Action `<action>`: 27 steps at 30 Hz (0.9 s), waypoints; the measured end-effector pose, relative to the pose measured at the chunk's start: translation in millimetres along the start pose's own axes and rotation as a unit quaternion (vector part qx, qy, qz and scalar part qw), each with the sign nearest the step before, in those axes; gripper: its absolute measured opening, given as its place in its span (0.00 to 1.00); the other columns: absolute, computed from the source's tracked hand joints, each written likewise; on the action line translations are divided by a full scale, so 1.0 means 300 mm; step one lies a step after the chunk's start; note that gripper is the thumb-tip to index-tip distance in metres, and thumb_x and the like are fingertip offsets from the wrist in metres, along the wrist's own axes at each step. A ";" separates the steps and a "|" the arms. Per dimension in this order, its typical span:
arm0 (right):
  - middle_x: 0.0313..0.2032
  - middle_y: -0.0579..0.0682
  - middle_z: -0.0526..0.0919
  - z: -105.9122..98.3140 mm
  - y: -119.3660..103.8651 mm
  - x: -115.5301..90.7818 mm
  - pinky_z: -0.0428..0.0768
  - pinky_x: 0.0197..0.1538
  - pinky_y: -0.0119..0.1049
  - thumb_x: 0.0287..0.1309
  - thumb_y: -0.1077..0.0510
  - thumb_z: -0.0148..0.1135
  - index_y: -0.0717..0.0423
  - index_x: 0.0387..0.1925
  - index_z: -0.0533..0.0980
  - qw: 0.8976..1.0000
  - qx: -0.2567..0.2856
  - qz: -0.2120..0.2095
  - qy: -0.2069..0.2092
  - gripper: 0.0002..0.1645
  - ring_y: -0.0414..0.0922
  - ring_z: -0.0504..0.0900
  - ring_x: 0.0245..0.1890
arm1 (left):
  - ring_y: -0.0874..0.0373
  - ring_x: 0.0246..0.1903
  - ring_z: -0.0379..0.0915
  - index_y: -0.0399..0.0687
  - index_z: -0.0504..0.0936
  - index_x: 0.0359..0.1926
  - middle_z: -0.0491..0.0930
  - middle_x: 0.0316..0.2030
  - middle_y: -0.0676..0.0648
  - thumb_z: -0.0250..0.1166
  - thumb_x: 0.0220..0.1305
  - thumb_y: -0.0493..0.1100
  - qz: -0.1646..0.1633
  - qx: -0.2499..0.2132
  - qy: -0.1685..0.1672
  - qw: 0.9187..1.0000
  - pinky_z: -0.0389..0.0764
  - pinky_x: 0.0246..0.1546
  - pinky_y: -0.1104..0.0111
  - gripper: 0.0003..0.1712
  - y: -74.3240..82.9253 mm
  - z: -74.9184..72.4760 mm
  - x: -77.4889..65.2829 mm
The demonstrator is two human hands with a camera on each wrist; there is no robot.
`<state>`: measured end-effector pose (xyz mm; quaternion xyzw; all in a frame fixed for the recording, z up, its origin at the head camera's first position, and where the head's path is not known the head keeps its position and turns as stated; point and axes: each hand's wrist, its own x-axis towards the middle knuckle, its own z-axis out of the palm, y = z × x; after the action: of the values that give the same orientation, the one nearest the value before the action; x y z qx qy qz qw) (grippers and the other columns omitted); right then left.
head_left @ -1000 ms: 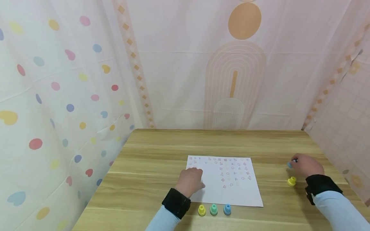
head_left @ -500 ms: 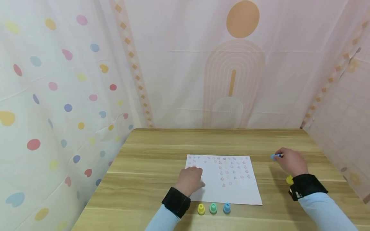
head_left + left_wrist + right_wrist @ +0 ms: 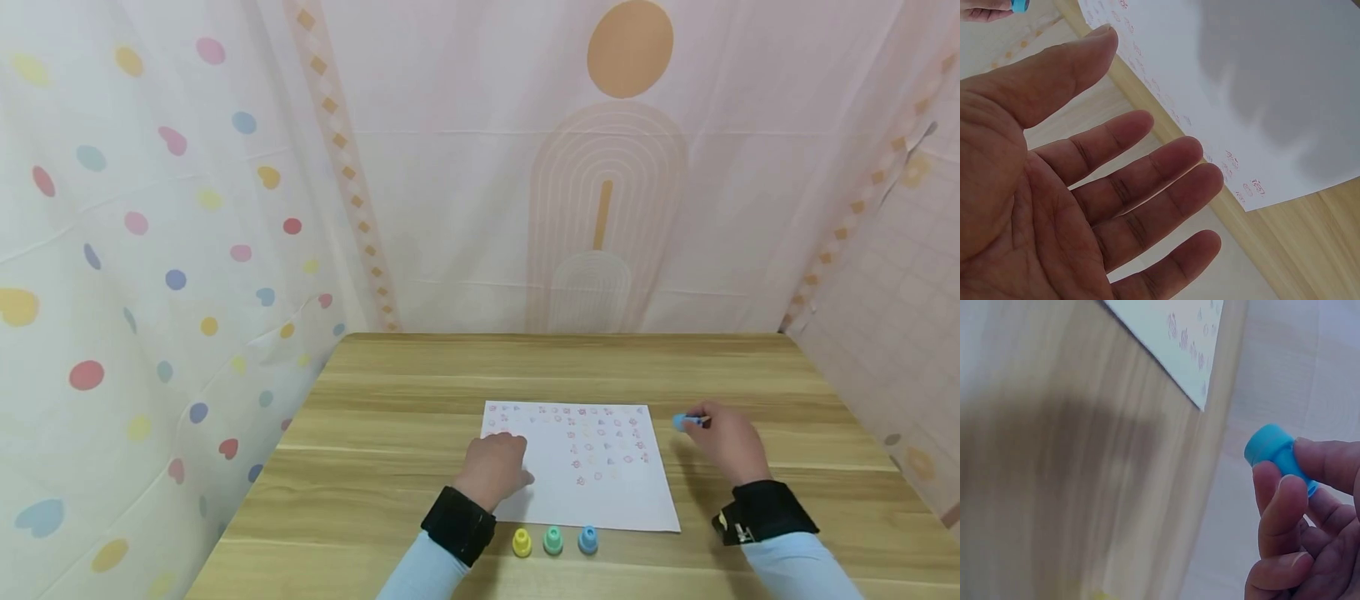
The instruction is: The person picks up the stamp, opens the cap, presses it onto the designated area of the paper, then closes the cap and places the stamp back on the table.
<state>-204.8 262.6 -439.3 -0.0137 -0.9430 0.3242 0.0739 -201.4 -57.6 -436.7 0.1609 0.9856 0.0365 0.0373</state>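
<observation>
My right hand pinches a small blue stamp between thumb and fingers, in the air just right of the sheet of paper. Its wide end points away from the palm, to the left in the head view. Over the left part of the white paper is my left hand, palm down, fingers loosely extended and nothing in them; its shadow falls on the sheet. Rows of small coloured stamp prints cover the paper's top and right side. The left hand hides part of the left prints.
Along the paper's front edge stand a yellow stamp, a green stamp and a blue one. Another yellow piece shows barely at the bottom of the right wrist view. Patterned curtains hang behind the wooden table.
My right hand has carried the blue stamp left from the table's right side toward the paper, and its wrist now hides the yellow piece there. The left hand stays put.
</observation>
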 end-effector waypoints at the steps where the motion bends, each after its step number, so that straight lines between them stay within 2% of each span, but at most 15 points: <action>1: 0.39 0.66 0.83 0.006 -0.002 -0.004 0.78 0.34 0.48 0.63 0.56 0.57 0.69 0.45 0.77 1.000 0.004 0.003 0.000 0.18 0.54 0.78 0.34 | 0.54 0.23 0.71 0.46 0.85 0.41 0.85 0.30 0.46 0.72 0.50 0.53 0.000 0.000 0.001 1.000 0.80 0.31 0.58 0.21 0.000 0.000 0.000; 8: 0.39 0.65 0.81 0.049 -0.019 -0.036 0.74 0.31 0.42 0.64 0.56 0.57 0.68 0.47 0.76 1.000 0.020 0.020 0.010 0.18 0.53 0.76 0.33 | 0.55 0.23 0.71 0.46 0.84 0.41 0.85 0.29 0.46 0.72 0.50 0.53 0.003 -0.001 0.011 1.000 0.80 0.30 0.59 0.20 -0.001 0.003 0.002; 17: 0.40 0.64 0.78 0.118 -0.069 -0.066 0.74 0.32 0.40 0.66 0.54 0.56 0.67 0.53 0.73 0.995 0.054 0.080 -0.032 0.22 0.54 0.73 0.35 | 0.56 0.23 0.71 0.45 0.84 0.42 0.84 0.30 0.46 0.70 0.53 0.54 0.003 -0.003 0.008 1.000 0.80 0.29 0.60 0.21 0.006 -0.004 -0.002; 21: 0.40 0.63 0.78 0.147 -0.092 -0.069 0.74 0.32 0.39 0.65 0.55 0.57 0.66 0.53 0.73 0.995 0.054 0.083 -0.034 0.21 0.53 0.73 0.35 | 0.56 0.23 0.71 0.45 0.84 0.42 0.84 0.30 0.46 0.70 0.53 0.55 0.006 -0.004 0.015 1.000 0.80 0.29 0.61 0.21 0.007 -0.001 0.001; 27: 0.45 0.64 0.79 0.183 -0.129 -0.074 0.76 0.37 0.43 0.65 0.55 0.56 0.64 0.54 0.73 0.993 0.067 0.078 -0.051 0.21 0.54 0.73 0.38 | 0.57 0.22 0.71 0.46 0.84 0.41 0.84 0.29 0.47 0.69 0.54 0.55 0.013 -0.002 0.030 0.999 0.80 0.28 0.62 0.20 0.010 0.005 0.007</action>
<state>-190.1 196.8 -461.2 -0.0654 -0.9178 0.3917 0.0014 -202.4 -54.0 -438.2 0.1727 0.9840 0.0440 0.0073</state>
